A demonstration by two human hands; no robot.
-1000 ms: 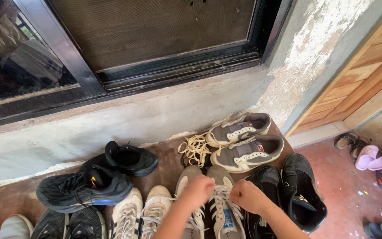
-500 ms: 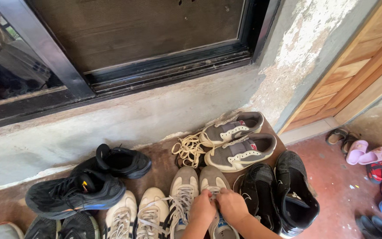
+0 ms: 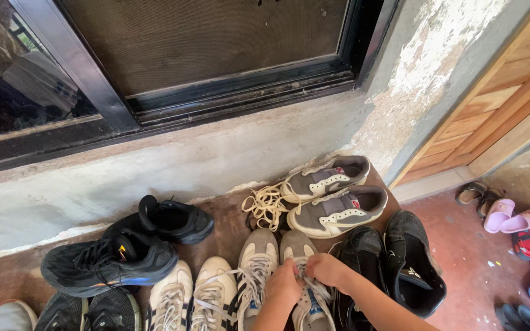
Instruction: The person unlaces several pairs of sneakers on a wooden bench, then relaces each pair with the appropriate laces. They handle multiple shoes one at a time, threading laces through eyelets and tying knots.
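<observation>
Pinching white laces point(image 3: 310, 285): left hand point(image 3: 284, 285), right hand point(image 3: 326, 270).

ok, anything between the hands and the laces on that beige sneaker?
Nothing visible. The left hand and right hand are already on the white laces of the beige sneaker; neighbouring shoes sit beside it, not over it.
</observation>
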